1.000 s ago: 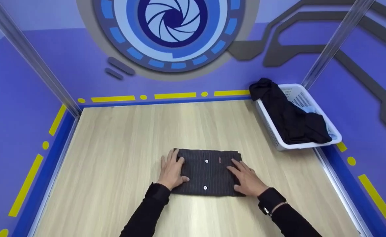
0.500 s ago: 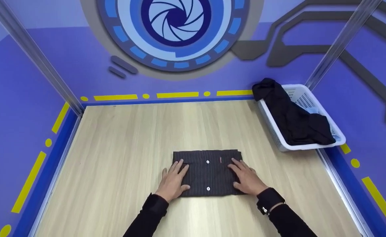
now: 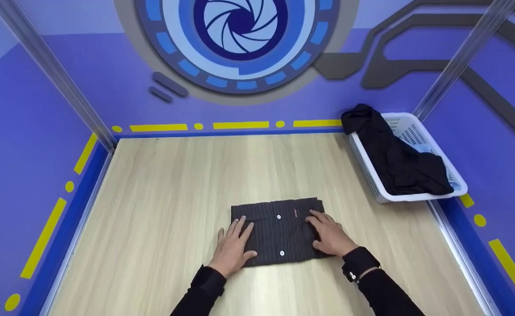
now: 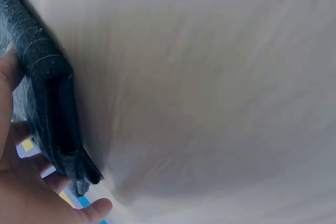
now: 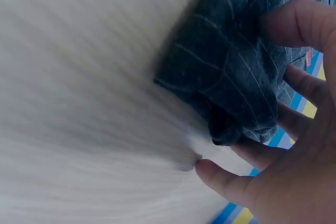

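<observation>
A dark pinstriped shirt (image 3: 270,239), folded into a flat rectangle, lies on the table with two white buttons and a small red tag facing up. My left hand (image 3: 232,250) rests on its left side, fingers spread and thumb on the near left part. On the right side, my right hand (image 3: 331,233) touches the cloth with fingers extended. In the left wrist view the folded layers of the shirt (image 4: 50,72) show at the edge beside the fingers. The right wrist view has the thumb over the shirt's corner (image 5: 210,61), with the little finger at the table.
A white perforated basket (image 3: 367,169) stands at the table's back right corner. Black clothing (image 3: 397,153) fills much of it and drapes over its rim, with something light blue beneath. Blue-purple panels (image 3: 77,83) wall in the wooden table (image 3: 174,175) at the back and sides.
The left hand has slid toward the near edge, and the shirt has turned slightly, its left side now nearer. The right hand stays on the shirt's right side. The head view has shifted slightly.
</observation>
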Tool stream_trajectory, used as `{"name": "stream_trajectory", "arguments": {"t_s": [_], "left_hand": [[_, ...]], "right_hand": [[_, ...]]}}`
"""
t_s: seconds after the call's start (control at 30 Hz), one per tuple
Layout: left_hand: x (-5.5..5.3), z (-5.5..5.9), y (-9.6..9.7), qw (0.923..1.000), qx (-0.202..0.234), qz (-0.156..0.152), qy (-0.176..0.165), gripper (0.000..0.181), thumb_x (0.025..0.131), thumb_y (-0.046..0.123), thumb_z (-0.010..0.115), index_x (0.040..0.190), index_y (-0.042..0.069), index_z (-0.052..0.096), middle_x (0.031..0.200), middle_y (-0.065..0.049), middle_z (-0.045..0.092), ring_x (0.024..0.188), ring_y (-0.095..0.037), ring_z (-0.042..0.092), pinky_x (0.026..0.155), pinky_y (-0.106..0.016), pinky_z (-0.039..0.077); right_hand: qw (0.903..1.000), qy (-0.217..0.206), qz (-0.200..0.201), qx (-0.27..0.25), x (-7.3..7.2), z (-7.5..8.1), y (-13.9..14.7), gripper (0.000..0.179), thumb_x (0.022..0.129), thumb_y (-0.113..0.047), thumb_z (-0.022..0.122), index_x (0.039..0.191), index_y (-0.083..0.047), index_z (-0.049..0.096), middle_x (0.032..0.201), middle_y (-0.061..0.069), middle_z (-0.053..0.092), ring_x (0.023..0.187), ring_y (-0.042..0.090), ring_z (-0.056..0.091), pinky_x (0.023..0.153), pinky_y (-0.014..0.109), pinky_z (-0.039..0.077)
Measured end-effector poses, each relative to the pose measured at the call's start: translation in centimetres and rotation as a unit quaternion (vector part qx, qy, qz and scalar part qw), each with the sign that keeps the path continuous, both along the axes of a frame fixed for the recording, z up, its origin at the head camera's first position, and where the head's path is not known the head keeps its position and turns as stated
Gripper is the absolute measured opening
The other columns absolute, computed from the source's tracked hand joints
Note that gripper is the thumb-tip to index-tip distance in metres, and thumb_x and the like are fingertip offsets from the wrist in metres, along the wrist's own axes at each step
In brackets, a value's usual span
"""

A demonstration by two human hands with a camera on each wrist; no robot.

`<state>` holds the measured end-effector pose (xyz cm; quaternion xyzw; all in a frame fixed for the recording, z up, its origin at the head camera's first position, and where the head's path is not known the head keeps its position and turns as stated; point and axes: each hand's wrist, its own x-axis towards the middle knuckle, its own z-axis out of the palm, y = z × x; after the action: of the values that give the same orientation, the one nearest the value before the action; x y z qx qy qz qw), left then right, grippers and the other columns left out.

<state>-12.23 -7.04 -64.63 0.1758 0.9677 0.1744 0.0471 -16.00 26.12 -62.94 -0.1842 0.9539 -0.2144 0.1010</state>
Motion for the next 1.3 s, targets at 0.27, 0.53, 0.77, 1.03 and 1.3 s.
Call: {"name": "stream_trajectory", "arguments": {"t_s": [0.27, 0.53, 0.77, 1.03, 1.3], "left_hand": [[-2.6, 1.4, -0.7, 0.9994, 0.028, -0.019, -0.007, 0.065, 0.092, 0.041, 0.077, 0.145, 0.010, 0.058, 0.155, -0.017, 0.045, 0.142, -0.038, 0.041, 0.112, -0.063, 0.035], [-7.0, 2.6, -1.3, 0.9989, 0.036, 0.009, -0.029, 0.062, 0.097, 0.034, 0.073, 0.147, 0.005, 0.053, 0.150, -0.022, 0.048, 0.140, -0.039, 0.044, 0.114, -0.056, 0.037], [-9.4, 3.4, -0.8, 0.9945, 0.008, 0.006, -0.104, 0.067, 0.093, 0.037, 0.077, 0.144, 0.001, 0.055, 0.137, -0.021, 0.056, 0.130, -0.039, 0.051, 0.110, -0.055, 0.040], [-11.5, 4.0, 0.6, 0.9909, -0.036, -0.001, -0.130, 0.068, 0.081, 0.038, 0.089, 0.130, -0.001, 0.062, 0.119, -0.018, 0.061, 0.115, -0.037, 0.056, 0.102, -0.054, 0.046], [-12.2, 4.1, 0.9, 0.9862, -0.055, 0.010, -0.156, 0.068, 0.075, 0.036, 0.093, 0.124, -0.001, 0.064, 0.113, -0.019, 0.065, 0.112, -0.039, 0.060, 0.102, -0.054, 0.046]], "right_hand": [[0.9992, -0.028, -0.005, -0.029, -1.4, 0.9, 1.1, 0.047, 0.087, -0.006, 0.073, 0.133, -0.005, 0.065, 0.151, 0.020, 0.051, 0.136, 0.049, 0.047, 0.108, 0.068, 0.036], [0.9964, 0.003, -0.054, -0.065, -4.1, 1.6, 0.8, 0.036, 0.088, -0.007, 0.077, 0.123, -0.001, 0.069, 0.131, 0.021, 0.063, 0.122, 0.043, 0.057, 0.104, 0.064, 0.043], [0.9957, -0.054, -0.042, -0.062, -6.4, 1.5, 0.4, 0.076, 0.084, -0.006, 0.081, 0.151, 0.004, 0.045, 0.155, 0.026, 0.043, 0.143, 0.047, 0.040, 0.116, 0.058, 0.036], [0.9930, -0.110, -0.040, -0.013, -8.2, 1.9, 0.3, 0.083, 0.076, -0.005, 0.086, 0.149, 0.005, 0.047, 0.148, 0.027, 0.050, 0.136, 0.049, 0.043, 0.114, 0.058, 0.038], [0.9907, -0.129, -0.044, 0.005, -9.1, 1.7, -0.2, 0.061, 0.074, -0.002, 0.085, 0.130, 0.002, 0.063, 0.118, 0.020, 0.061, 0.110, 0.040, 0.057, 0.099, 0.055, 0.049]]}}
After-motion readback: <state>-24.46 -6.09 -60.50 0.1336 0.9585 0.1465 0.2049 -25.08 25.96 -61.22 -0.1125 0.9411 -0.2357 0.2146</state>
